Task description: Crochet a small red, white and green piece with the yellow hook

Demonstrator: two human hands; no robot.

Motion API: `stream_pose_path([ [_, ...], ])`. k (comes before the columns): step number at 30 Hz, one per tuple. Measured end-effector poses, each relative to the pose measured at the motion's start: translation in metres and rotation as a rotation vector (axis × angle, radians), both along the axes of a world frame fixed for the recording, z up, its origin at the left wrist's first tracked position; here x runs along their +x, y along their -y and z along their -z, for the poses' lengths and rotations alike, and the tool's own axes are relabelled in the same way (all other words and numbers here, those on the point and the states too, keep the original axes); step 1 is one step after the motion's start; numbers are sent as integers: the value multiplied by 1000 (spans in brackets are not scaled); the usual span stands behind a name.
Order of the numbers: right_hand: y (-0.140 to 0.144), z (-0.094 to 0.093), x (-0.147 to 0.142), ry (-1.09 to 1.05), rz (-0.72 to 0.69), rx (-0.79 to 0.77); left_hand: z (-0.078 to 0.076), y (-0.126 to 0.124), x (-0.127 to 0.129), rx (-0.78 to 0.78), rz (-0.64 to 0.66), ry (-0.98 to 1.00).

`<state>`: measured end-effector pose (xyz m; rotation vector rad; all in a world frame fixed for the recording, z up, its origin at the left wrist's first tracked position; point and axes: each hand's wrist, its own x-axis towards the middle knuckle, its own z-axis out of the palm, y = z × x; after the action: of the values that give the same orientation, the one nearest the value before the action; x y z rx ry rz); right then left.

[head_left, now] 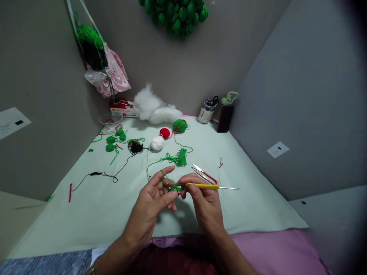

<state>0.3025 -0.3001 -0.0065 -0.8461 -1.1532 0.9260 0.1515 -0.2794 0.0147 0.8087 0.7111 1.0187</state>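
My left hand [156, 194] pinches a small green crochet piece [174, 188] with a bit of red at its lower edge. Green yarn runs over the raised left index finger. In my right hand [205, 200] is a crochet hook [202, 186] with a yellow handle, held between thumb and fingers. One metal end of it points left at the green piece; the other sticks out to the right. Just behind the right hand lie red-handled thread snips [205, 175]. A loose green yarn bundle [179, 157] rests beyond the hands, its strand trailing toward my left hand.
Farther back are a white yarn ball [157, 143], a red ball [164, 133], a green ball [180, 125] and white stuffing [155, 107]. Black yarn [136, 147] and several small green balls [110, 140] lie left. A pen cup [205, 113] and bottle [226, 114] stand back right.
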Motion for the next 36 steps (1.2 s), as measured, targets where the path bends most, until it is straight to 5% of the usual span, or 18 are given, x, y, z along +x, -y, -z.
stream_pose_path([
  [4,2,-5,0,124,30,48,2,-1,3,-6,-32,-4],
  [10,9,6,-5,778,332,425,11,2,9,-81,-94,45],
  [16,7,4,-3,398,219,200,5,-1,2,-312,104,239],
  [22,5,-4,6,-12,94,34,2,-6,-2,-238,79,203],
  [26,8,3,-1,272,190,138,11,3,9,-64,-79,63],
  [29,11,8,-3,563,335,319,15,6,12,-146,8,96],
  [32,12,5,3,415,321,238,13,1,7,-264,86,179],
  [36,8,-6,8,68,169,58,7,0,3,-172,22,158],
])
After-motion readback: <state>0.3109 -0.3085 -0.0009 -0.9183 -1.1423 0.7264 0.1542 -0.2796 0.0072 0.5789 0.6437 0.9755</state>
